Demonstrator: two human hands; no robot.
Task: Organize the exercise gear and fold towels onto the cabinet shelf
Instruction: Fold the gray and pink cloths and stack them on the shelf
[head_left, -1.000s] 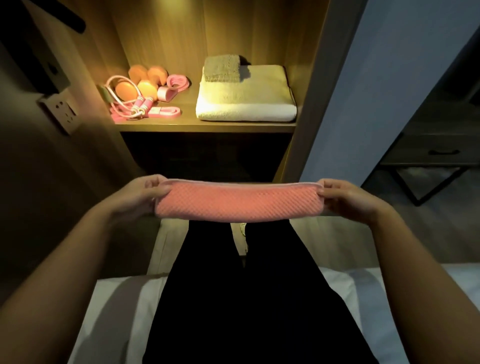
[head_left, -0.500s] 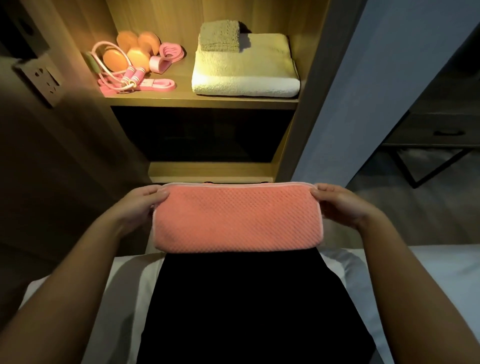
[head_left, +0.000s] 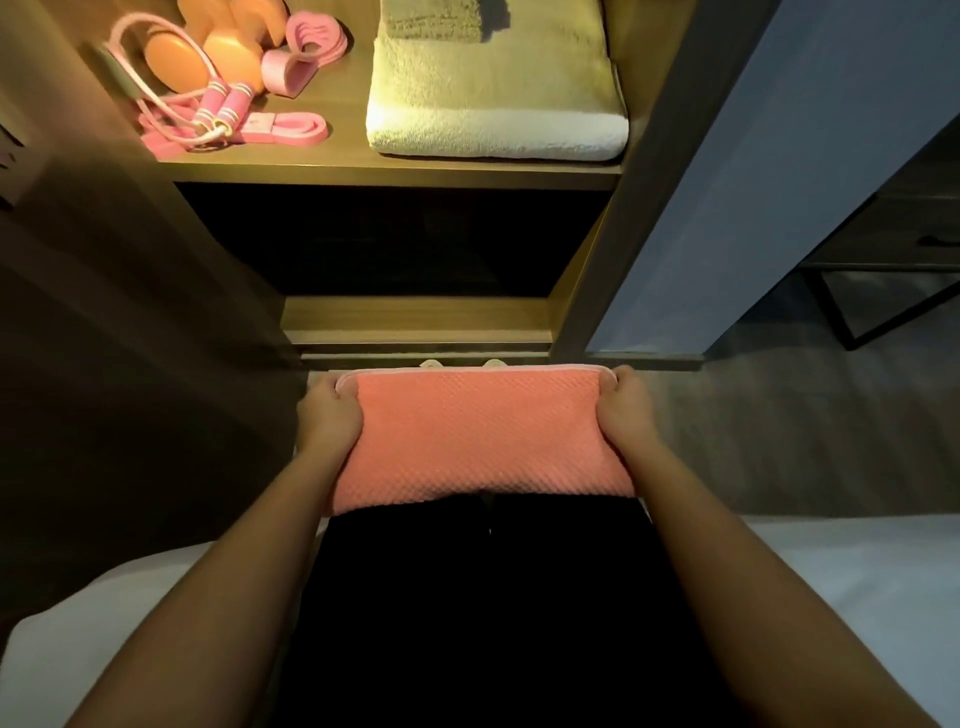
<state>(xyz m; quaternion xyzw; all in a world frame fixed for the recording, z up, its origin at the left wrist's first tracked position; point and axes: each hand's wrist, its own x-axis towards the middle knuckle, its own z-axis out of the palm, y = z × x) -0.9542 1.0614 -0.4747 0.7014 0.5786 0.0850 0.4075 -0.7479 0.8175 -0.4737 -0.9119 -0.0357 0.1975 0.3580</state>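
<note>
A folded pink waffle-textured towel (head_left: 480, 441) lies across my lap on my dark trousers. My left hand (head_left: 327, 415) grips its far left corner and my right hand (head_left: 626, 408) grips its far right corner. Up on the lit cabinet shelf (head_left: 395, 174) a thick cream towel (head_left: 498, 104) lies folded on the right, with a small grey-green towel (head_left: 434, 21) on top. At the shelf's left sit orange dumbbells (head_left: 208, 52), a pink jump rope (head_left: 208, 111), a pink resistance band (head_left: 291, 130) and a pink grip ring (head_left: 306, 47).
The compartment under the shelf (head_left: 395, 239) is dark. A blue-grey cabinet door (head_left: 779, 182) stands open on the right. A white bed (head_left: 831, 582) is beneath me, with grey floor (head_left: 779, 426) beyond. A black-framed piece of furniture (head_left: 883, 291) stands at far right.
The pink towel has come down from in front of me onto my lap, showing more of its face. The view has tilted downward, so the shelf sits higher in frame.
</note>
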